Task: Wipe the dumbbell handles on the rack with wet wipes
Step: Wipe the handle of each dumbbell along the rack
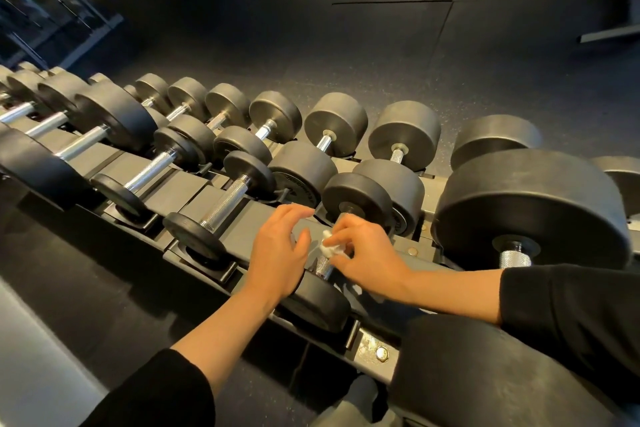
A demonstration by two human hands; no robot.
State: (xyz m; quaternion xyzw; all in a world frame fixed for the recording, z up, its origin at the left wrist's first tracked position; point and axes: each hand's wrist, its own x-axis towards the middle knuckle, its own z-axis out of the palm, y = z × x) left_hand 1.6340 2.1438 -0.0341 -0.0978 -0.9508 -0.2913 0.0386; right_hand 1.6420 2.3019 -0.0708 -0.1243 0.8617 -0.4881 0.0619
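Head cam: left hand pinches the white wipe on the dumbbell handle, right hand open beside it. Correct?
Not quite, the hands are swapped. In the head view the right hand pinches the white wipe on the dumbbell handle; the left hand is the open one beside it.

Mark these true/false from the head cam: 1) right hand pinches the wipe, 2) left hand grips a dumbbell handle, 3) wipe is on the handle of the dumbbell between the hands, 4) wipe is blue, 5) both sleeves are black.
1) True. The right hand pinches the wipe.
2) False. The left hand has spread, relaxed fingers and holds nothing; it hovers beside the dumbbell.
3) True. The wipe sits against the knurled handle of the dumbbell between the hands.
4) False. The wipe is white.
5) True. The left sleeve and right sleeve are black.
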